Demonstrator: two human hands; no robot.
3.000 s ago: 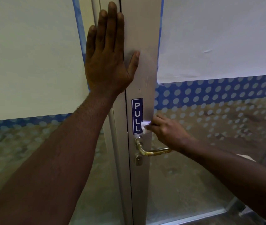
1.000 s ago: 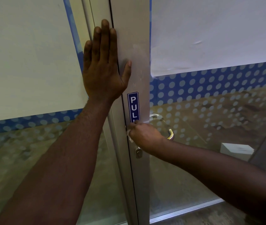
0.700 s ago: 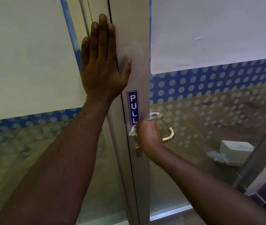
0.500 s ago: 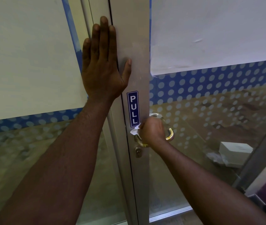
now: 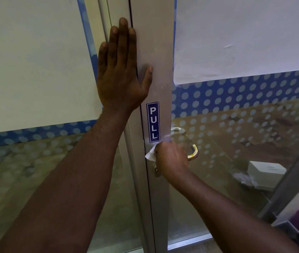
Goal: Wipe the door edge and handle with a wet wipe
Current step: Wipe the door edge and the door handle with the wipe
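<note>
Wet wipe [image 5: 150,155] sits bunched in our right hand [image 5: 172,157], whose fingers curl around it at the brass door handle [image 5: 193,151], just below the blue PULL sticker [image 5: 153,122] on the metal door edge [image 5: 160,52]. Our left hand [image 5: 121,70] lies flat with straight fingers pressed against that edge, higher up, beside the frosted glass panel [image 5: 35,61].

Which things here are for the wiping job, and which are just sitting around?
For the job:
wet wipe
door handle
door edge
right hand gripping the wipe
left hand flat against the door

Just there:
PULL sticker
white box behind the glass
</note>
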